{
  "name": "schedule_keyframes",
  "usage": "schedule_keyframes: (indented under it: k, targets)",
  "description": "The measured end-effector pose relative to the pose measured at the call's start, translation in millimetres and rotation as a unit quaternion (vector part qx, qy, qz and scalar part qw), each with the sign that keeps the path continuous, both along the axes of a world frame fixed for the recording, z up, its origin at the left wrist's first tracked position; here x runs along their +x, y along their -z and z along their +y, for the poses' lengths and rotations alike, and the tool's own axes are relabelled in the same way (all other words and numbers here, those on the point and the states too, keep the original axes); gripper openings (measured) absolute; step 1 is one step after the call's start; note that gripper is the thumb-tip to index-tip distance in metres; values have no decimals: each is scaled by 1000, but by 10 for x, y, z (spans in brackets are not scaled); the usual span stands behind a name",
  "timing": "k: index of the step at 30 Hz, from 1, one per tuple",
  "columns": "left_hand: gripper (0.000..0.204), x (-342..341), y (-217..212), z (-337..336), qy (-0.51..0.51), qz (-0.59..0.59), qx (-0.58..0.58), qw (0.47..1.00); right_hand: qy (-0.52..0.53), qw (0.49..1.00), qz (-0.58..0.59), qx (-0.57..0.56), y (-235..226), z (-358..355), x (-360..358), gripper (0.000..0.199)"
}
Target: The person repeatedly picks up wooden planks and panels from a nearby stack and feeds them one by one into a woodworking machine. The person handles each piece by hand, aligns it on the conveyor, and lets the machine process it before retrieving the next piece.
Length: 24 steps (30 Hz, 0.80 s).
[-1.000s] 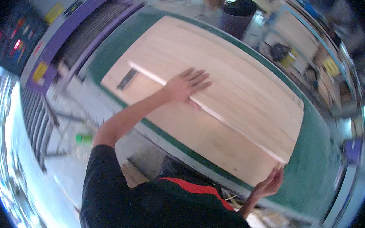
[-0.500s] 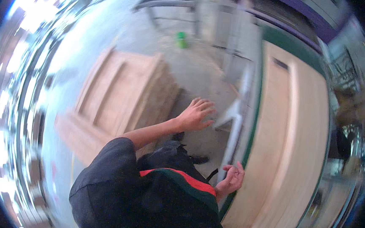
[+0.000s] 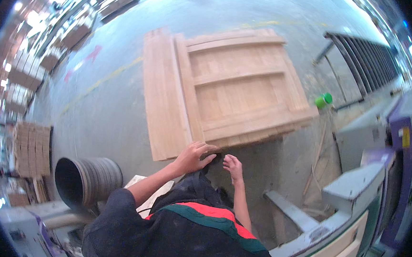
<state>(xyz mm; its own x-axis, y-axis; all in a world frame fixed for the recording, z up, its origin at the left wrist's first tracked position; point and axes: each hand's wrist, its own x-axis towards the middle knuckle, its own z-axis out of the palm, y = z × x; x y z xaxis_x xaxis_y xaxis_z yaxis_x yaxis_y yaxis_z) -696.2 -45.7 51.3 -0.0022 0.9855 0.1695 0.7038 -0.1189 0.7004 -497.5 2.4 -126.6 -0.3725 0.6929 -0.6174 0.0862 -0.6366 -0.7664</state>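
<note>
– Wood, pale, is the main material: where does the framed panel stack (image 3: 239, 95) lie?
– On the floor, at 12 to 1 o'clock from both hands. Its rails slant from 8 toward 2 o'clock. One long board (image 3: 163, 92) lies along its 9 o'clock side, long axis near 12–6.
– Nearer hand?
– Left hand (image 3: 193, 157), at the stack's near edge by the board's lower end. Fingers fairly straight, thumb apart; contact cannot be told. Right hand (image 3: 233, 167) is just beside it at 3 o'clock, off the wood, fingers loosely bent, nothing seen in it.
– Change over the last half second?
– View is turned: stack now ahead rather than near 10 o'clock; green-edged machine bed (image 3: 371, 214) at 4 rather than 3. Left hand, then over bare floor, is now at the wood.
– Surroundings?
– Green bottle (image 3: 323, 101) at 2 o'clock, roller stand (image 3: 363, 63) beyond, ribbed duct (image 3: 99, 181) at 8.
</note>
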Motion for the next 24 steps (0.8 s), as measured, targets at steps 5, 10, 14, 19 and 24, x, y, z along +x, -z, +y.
schedule_keyframes:
  k: [5,10,14,19,24]
  targets:
    - [22,-768,-76,-211,-153,-20,13,988,-150,986,-8,-66,610,287,-1226,62]
    - [20,-1133,11,-439,-275,-41,-3,961,-167,986,7,-24,300,175,-1703,65]
    - [19,-1128,-75,-266,-225,-12,18,974,-231,967,-28,106,326,316,-1593,77]
    - [16,-967,-132,-27,-172,-52,46,983,-226,908,-314,160,-161,458,-1010,76]
    - [16,-749,8,176,-94,-47,69,992,-101,694,-558,443,-165,293,-283,70]
